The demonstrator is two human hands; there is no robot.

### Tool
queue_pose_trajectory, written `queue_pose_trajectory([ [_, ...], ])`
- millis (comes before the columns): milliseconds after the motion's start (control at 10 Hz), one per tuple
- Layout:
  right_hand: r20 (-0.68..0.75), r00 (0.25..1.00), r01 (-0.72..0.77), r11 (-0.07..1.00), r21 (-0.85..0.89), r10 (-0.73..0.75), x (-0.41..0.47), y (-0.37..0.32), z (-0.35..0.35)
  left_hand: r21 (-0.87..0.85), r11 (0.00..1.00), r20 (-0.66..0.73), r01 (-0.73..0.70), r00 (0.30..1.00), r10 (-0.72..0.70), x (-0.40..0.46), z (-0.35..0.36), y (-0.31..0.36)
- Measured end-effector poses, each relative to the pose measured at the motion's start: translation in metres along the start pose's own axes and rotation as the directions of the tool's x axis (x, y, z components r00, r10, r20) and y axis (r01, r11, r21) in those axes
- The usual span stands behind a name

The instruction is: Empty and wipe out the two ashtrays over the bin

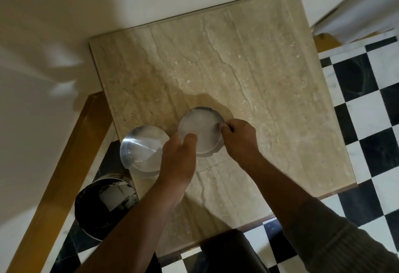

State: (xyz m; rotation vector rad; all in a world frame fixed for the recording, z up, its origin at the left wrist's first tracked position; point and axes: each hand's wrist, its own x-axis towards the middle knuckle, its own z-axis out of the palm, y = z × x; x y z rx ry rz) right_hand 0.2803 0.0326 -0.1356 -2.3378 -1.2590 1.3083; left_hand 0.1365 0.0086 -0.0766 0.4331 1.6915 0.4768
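Two round metal ashtrays lie on a beige marble table (248, 67). The right ashtray (199, 129) sits near the table's middle front, its inside dull and whitish. My left hand (179, 158) grips its near left rim with the thumb inside. My right hand (239, 136) pinches its right rim. The left ashtray (140, 149) is shiny and sits at the table's left edge, just left of my left hand and above the bin. A round metal bin (105, 205) with a dark liner stands on the floor below the table's left corner.
A black-and-white checkered floor (367, 100) surrounds the table on the right and front. A cream wall (43, 35) with a wooden skirting strip (62, 171) runs along the left. A dark object (228, 249) sits at the table's near edge.
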Motion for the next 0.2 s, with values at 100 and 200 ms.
queue_pose_trajectory([
  [100, 0.017, 1.000, 0.024, 0.999, -0.023, -0.023, -0.006, -0.001, -0.002, 0.070, 0.997, 0.029, 0.033, 0.999, -0.035, -0.004, -0.003, 0.002],
  [200, -0.012, 1.000, 0.012, 1.000, 0.012, -0.012, -0.018, -0.008, -0.010, 0.211, 0.977, 0.025, 0.017, 0.999, -0.022, -0.016, -0.022, 0.012],
])
